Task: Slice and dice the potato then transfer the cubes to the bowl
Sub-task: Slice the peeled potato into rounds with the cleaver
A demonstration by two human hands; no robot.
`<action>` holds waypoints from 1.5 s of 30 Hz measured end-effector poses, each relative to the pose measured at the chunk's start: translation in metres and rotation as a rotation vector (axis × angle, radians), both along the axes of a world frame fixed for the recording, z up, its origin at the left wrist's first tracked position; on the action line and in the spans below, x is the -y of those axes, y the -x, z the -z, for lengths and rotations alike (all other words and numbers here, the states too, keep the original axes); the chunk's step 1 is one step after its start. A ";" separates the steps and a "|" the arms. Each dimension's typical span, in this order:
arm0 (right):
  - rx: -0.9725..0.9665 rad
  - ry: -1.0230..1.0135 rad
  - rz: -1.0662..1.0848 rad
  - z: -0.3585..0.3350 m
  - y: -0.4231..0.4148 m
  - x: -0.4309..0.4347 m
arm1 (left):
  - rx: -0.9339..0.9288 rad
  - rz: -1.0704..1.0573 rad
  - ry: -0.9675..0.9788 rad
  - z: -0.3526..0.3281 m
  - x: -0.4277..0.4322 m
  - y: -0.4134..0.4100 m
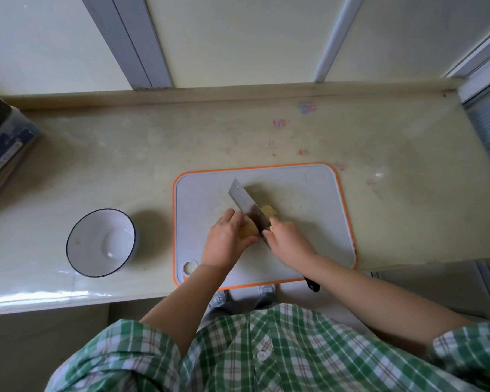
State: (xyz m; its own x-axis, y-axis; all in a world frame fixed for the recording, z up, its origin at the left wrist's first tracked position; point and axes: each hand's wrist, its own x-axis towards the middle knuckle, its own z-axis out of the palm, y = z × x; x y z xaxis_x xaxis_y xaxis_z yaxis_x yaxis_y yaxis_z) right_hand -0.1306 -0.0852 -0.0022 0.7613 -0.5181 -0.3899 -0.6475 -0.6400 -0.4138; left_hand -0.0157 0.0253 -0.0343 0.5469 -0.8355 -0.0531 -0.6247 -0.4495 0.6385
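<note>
Now pins potato [251,230] on board [309,222] under left hand [227,241], fingers curled round it. Grips knife [245,205] by handle in right hand [287,244], fingers wrapped tight, blade set across potato just right of left fingertips. Has bowl [91,250] left of board, apart. Cannot read print on box [6,148] at left edge.

Soft daylight, faint shadows, wide-angle edge distortion.

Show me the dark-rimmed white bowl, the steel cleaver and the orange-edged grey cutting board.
Dark-rimmed white bowl [96,224], head view, inner wall.
Steel cleaver [246,206], head view, blade flat.
Orange-edged grey cutting board [309,227], head view, bare right half.
</note>
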 end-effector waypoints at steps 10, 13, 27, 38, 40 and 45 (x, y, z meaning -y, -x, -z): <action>0.059 0.072 -0.084 -0.038 0.008 0.007 | -0.006 0.029 0.025 0.000 -0.009 -0.002; 0.031 0.059 -0.094 -0.037 0.012 0.005 | -0.011 0.027 0.028 0.000 -0.009 -0.002; 0.020 0.067 -0.123 -0.041 0.019 0.004 | -0.033 0.007 0.038 0.001 -0.008 -0.004; -0.036 0.069 -0.101 -0.041 0.015 -0.006 | -0.015 0.021 0.036 0.004 -0.007 -0.004; -0.041 0.071 -0.099 -0.037 0.010 -0.008 | -0.023 0.016 0.038 0.004 -0.007 -0.004; -0.050 0.078 -0.073 -0.020 -0.001 -0.013 | -0.047 0.002 0.033 0.005 -0.008 -0.004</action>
State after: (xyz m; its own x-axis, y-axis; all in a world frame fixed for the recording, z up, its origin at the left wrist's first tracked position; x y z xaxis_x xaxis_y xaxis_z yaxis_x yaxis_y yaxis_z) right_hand -0.1300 -0.0719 0.0179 0.7790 -0.4919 -0.3889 -0.6162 -0.7152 -0.3297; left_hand -0.0114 0.0331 -0.0396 0.5425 -0.8385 -0.0510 -0.5947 -0.4263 0.6816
